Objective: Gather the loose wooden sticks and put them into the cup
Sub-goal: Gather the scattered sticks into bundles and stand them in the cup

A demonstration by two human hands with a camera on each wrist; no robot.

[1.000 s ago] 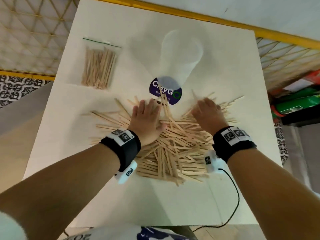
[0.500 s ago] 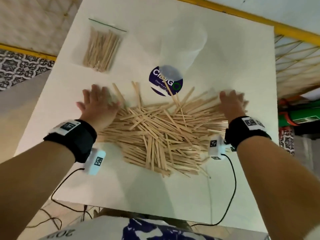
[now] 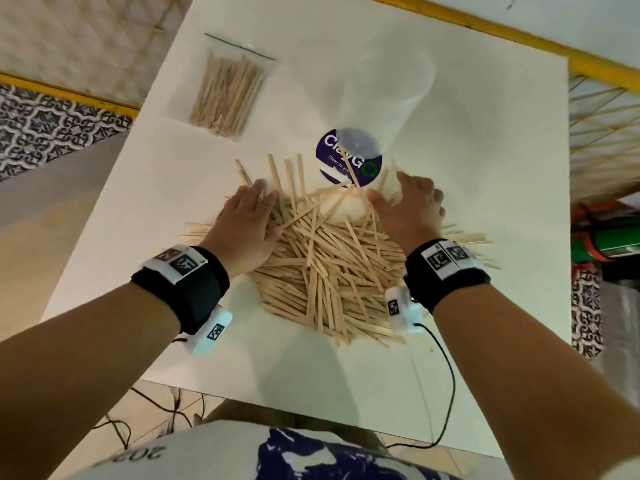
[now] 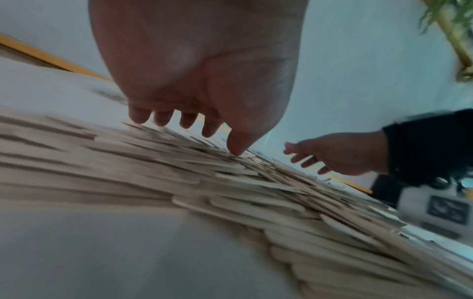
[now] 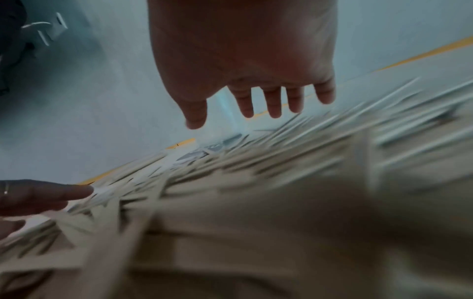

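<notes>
step: we're herding the sticks together | left hand + right hand: flat, fingers loose, gripping nothing | next: probably grab a bundle, aim at the cup

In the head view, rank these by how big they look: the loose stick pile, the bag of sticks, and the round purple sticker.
1. Loose pile of wooden sticks, largest.
2. Clear zip bag of sticks.
3. Round purple sticker, smallest.

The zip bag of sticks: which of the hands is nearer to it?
Left. The left hand lies on the loose sticks just below the zip bag; the right hand is farther right.
</notes>
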